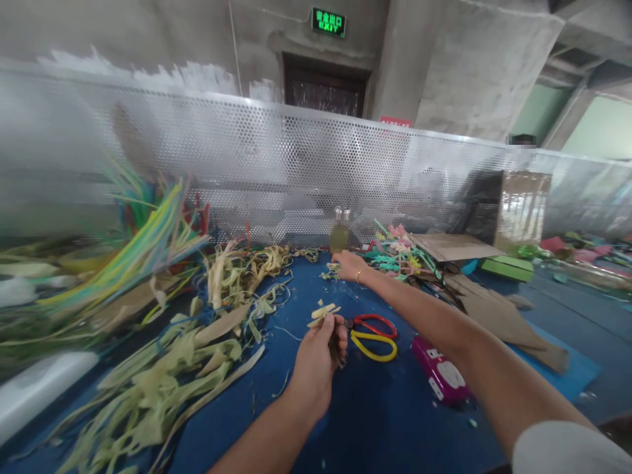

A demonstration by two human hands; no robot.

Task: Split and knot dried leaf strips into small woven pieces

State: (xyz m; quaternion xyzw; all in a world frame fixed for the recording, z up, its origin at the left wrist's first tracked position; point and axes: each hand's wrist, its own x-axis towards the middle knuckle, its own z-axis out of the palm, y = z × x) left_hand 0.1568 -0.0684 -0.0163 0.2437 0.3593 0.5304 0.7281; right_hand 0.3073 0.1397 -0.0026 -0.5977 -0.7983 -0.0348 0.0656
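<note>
My left hand [318,362] is closed around a small bundle of pale dried husk strips [324,312], whose cut ends stick out above the fingers. Darker stalk ends hang below the same hand. My right hand [349,266] is stretched far forward over the table, its fingers extended beside a glass jar [339,236] of yellowish liquid. Small husk scraps [330,271] lie just under its fingertips; whether they touch is too small to tell. Scissors [374,337] with one red and one yellow handle loop lie right of my left hand, their blades partly hidden behind it.
Loose husk strips [162,388] spread over the blue table at left, with colourful stems [148,240] behind. A purple box [441,372] lies under my right arm. Cardboard pieces [498,309] and colourful craft bits [399,253] are at right. A perforated metal panel [306,158] closes the far side.
</note>
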